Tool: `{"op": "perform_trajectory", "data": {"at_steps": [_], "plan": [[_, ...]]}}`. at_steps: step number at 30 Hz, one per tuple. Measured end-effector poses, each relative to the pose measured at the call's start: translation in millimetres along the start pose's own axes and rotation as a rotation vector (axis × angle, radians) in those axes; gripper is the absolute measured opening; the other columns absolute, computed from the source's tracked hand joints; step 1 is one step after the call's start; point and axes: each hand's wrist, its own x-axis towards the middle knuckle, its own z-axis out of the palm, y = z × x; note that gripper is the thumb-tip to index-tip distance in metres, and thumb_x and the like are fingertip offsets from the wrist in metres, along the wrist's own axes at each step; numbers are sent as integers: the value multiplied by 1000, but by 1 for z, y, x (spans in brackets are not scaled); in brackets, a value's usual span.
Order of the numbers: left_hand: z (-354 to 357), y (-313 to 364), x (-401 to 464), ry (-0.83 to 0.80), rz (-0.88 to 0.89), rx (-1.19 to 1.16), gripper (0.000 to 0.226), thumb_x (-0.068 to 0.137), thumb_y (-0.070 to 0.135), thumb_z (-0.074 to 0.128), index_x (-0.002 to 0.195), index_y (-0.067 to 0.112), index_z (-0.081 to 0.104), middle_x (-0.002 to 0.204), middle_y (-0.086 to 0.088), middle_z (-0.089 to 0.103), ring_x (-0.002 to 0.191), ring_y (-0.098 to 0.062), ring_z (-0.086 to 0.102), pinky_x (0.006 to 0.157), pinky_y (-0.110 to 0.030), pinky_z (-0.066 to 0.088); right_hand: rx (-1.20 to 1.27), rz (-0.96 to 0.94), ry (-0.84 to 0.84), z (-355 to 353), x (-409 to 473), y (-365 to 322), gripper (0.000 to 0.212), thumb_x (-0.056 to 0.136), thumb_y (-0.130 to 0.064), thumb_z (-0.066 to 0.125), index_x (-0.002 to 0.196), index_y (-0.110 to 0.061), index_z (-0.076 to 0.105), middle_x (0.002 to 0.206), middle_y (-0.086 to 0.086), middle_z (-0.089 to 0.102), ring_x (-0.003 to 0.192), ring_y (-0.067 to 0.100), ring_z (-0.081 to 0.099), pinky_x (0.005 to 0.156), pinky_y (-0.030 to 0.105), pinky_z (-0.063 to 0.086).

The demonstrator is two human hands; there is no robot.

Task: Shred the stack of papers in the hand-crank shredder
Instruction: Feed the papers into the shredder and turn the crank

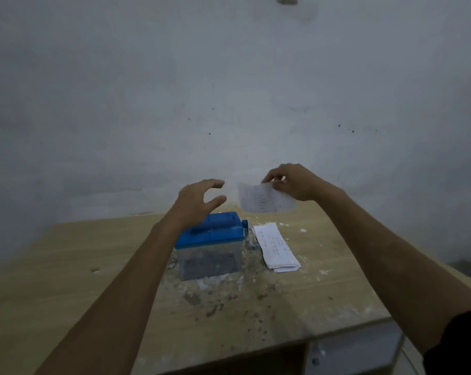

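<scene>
A small hand-crank shredder (211,246) with a blue lid and a clear bin of dark shreds stands on the wooden table (66,266). Its crank (245,224) sticks out on the right side. To its right lies a stack of white written papers (276,247). My right hand (291,182) pinches one sheet of paper (266,198) by its top edge, held in the air above and behind the stack. My left hand (199,197) hovers over the shredder's lid with fingers spread and slightly curved, holding nothing.
White scraps and dark specks litter the table around the shredder. A pale wall (229,90) rises right behind the table. A grey metal frame (353,350) shows under the table's near right edge.
</scene>
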Motion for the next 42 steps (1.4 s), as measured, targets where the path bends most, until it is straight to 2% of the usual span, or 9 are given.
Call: {"op": "perform_trajectory", "data": {"at_steps": [6,11,15,18,25,27,32,37,42], "plan": [[-8,21,17,-28,-2,9,56,95,46,62,147,31,46,148,8,51,133,-14,46,115,-39,35,138,-109,-7,-28,16,-39,23,92,-15,62,109,-27,70,96,-10,60,89,8,56,76,20,43],[-9,20,19,28,-43,-62,17,97,31,63,111,23,70,109,6,70,96,-11,62,91,-39,51,252,-165,111,-23,29,-47,23,90,-14,64,111,-22,69,95,-22,58,88,-3,56,72,6,35],[-12,13,20,187,-112,-219,15,100,29,60,91,19,66,91,3,67,80,-9,62,68,-28,48,521,-50,307,-2,34,-46,43,87,-27,70,127,-23,55,106,-6,58,84,5,57,68,17,46],[-15,12,17,256,-201,-352,14,101,30,59,90,22,63,96,2,68,87,-21,67,73,-36,55,740,17,248,13,32,-51,42,89,-22,69,125,-11,52,102,6,64,81,16,65,59,18,49],[-13,9,14,225,-267,-424,13,97,18,64,100,5,64,107,-8,69,97,-23,64,80,-34,56,720,18,338,27,43,-71,21,93,-18,62,110,-5,61,101,11,66,88,26,65,65,38,59],[-14,3,16,259,-287,-412,11,97,20,64,97,9,65,104,-6,69,96,-21,64,78,-29,53,735,21,312,27,44,-74,22,93,-21,62,110,-7,60,100,8,67,87,22,65,66,39,59],[-8,-24,23,365,-402,-504,15,99,24,61,90,13,62,102,-7,71,99,-26,68,83,-45,58,708,92,136,49,28,-62,36,94,-37,58,125,-18,53,105,-1,62,93,13,61,73,30,56],[4,-29,26,404,-431,-499,20,103,26,55,100,8,60,102,0,67,98,-20,64,81,-35,56,500,169,-90,112,-1,-30,22,95,-19,57,116,-16,62,109,0,63,101,17,60,92,35,51],[15,-32,25,339,-476,-448,25,104,28,52,110,4,57,109,0,62,101,-20,60,78,-34,56,564,293,-125,140,-24,-18,35,94,-19,56,128,-20,47,113,6,60,93,19,61,61,15,44]]}}
